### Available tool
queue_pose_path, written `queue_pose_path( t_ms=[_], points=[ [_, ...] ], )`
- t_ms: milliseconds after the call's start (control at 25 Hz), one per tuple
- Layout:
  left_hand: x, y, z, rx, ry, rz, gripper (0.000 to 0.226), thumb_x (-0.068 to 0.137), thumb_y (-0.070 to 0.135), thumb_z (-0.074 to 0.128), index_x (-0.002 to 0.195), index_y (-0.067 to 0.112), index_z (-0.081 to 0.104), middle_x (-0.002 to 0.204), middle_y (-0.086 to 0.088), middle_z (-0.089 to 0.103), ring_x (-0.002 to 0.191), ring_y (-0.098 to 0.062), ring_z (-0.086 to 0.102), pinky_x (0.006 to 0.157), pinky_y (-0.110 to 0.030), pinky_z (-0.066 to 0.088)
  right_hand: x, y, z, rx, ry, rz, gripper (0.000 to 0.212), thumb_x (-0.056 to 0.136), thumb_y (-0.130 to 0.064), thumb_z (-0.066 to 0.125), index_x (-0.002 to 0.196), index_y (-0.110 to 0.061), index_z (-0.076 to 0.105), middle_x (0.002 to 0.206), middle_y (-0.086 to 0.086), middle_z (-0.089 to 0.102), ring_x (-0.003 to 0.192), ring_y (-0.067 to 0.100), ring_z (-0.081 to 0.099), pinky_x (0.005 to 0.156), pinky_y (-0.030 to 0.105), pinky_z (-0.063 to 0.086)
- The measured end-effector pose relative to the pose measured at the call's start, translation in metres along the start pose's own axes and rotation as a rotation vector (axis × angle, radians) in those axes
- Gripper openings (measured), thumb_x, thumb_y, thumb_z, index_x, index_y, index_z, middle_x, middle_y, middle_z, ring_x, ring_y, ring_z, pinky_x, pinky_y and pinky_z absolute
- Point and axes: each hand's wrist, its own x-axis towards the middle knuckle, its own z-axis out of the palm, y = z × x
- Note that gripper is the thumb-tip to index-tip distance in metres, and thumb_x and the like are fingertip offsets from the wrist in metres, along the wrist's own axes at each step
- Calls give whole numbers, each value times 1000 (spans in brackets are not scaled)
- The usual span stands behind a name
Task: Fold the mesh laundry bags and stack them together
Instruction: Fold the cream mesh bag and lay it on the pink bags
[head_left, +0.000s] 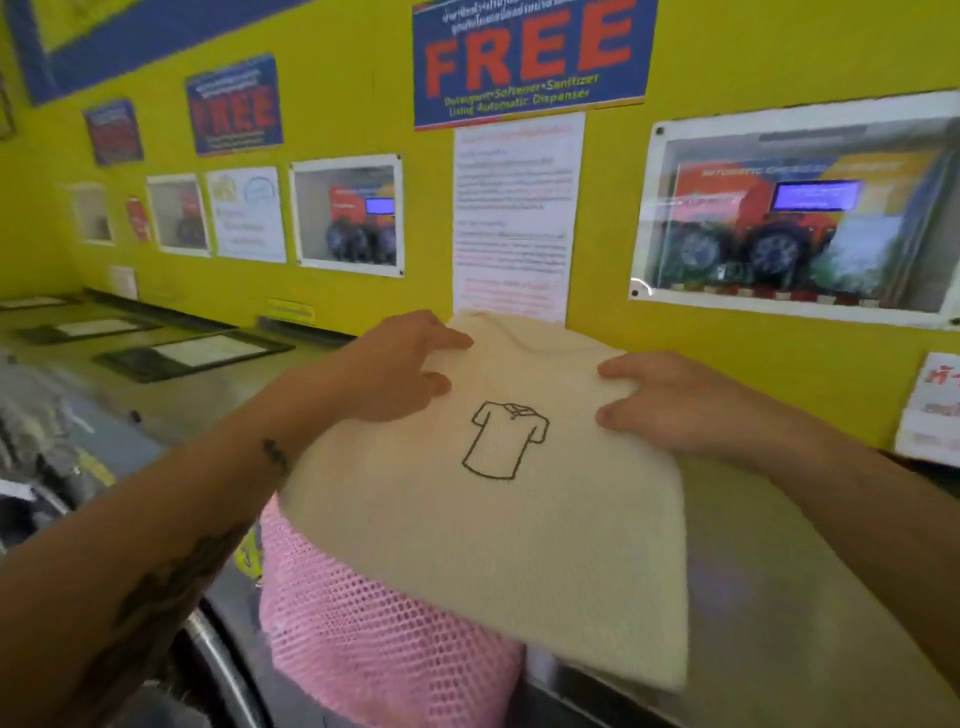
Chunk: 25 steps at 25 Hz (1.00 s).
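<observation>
A cream mesh laundry bag (498, 545) with a stitched shirt outline lies across the top of a washing machine, its near edge hanging over the front. Under it a pink mesh bag (363, 639) hangs down the machine's front. My left hand (400, 364) rests on the cream bag's far left part, fingers spread and pressing down. My right hand (675, 400) lies on its far right part with the thumb and a finger lightly bent on the cloth. Whether either hand pinches the fabric cannot be told.
The grey machine top (810, 623) runs along a yellow wall (613, 208) with posters and framed notices. More machine lids (197, 353) stretch away to the left. A stack of leaflets (935, 415) stands at the right edge.
</observation>
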Motion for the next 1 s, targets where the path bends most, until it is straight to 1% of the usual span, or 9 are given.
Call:
queue_pose_path(
  t_ms=[80, 160, 200, 280, 480, 680, 760, 880, 1000],
  points=[
    [-11, -40, 13, 73, -93, -69, 55, 89, 30, 64, 141, 31, 46, 144, -1, 42, 134, -24, 39, 112, -37, 30, 11, -21, 35, -60, -131, 40, 63, 89, -40, 61, 147, -26, 39, 152, -1, 35, 118, 18, 47, 75, 24, 47],
    [-24, -72, 33, 197, -258, -141, 57, 90, 39, 60, 143, 31, 42, 151, -3, 35, 137, -25, 37, 113, -38, 30, 20, -28, 67, -301, -248, 44, 66, 89, -57, 51, 148, -32, 34, 157, 4, 27, 129, 24, 42, 93, 33, 47],
    [-30, -82, 43, 218, -286, -159, 55, 90, 41, 58, 142, 31, 43, 151, -3, 34, 136, -25, 37, 113, -39, 31, 20, -29, 78, -407, -228, 24, 68, 87, -64, 47, 148, -36, 34, 158, 5, 23, 137, 27, 34, 102, 38, 41],
    [-38, -96, 56, 165, -238, -139, 46, 94, 40, 51, 138, 31, 49, 147, -3, 40, 132, -26, 41, 111, -39, 33, 18, -32, 95, -476, -170, -67, 68, 85, -70, 42, 145, -39, 37, 150, 4, 28, 137, 28, 30, 105, 45, 36],
    [-48, -100, 70, 46, -79, -5, 36, 98, 30, 42, 129, 22, 60, 133, -3, 56, 120, -20, 51, 104, -32, 39, 11, -33, 113, -599, -325, -99, 68, 85, -72, 39, 140, -32, 38, 133, -1, 46, 121, 22, 43, 98, 43, 40],
    [-72, -88, 53, -16, 93, 77, 25, 91, 21, 54, 112, 25, 68, 110, -1, 62, 98, -19, 59, 88, -39, 50, -18, -52, 106, -566, -120, -280, 60, 93, -52, 43, 148, -34, 26, 140, -6, 46, 123, 19, 45, 102, 40, 40],
    [-98, -81, 42, -103, 99, 161, 23, 89, 23, 57, 109, 25, 68, 101, 3, 63, 90, -12, 59, 82, -36, 51, -47, -67, 108, -570, -96, -384, 62, 92, -56, 41, 147, -37, 22, 138, -11, 43, 120, 14, 43, 103, 37, 39],
    [-140, -74, 29, -202, -71, 196, 39, 83, 38, 59, 121, 35, 58, 115, 11, 55, 106, -5, 51, 93, -29, 43, -79, -81, 124, -585, -346, -381, 90, 82, -74, 43, 149, -38, -5, 149, -8, 24, 130, 18, 32, 111, 42, 31],
    [-171, -71, 43, -4, -283, 132, 97, 70, 62, 68, 148, 43, 14, 151, 18, 13, 137, -1, 11, 111, -31, 17, -86, -71, 158, -733, -360, -398, 122, 71, -81, 52, 146, -29, -29, 160, 7, -7, 146, 41, 4, 117, 60, 12]
  ],
)
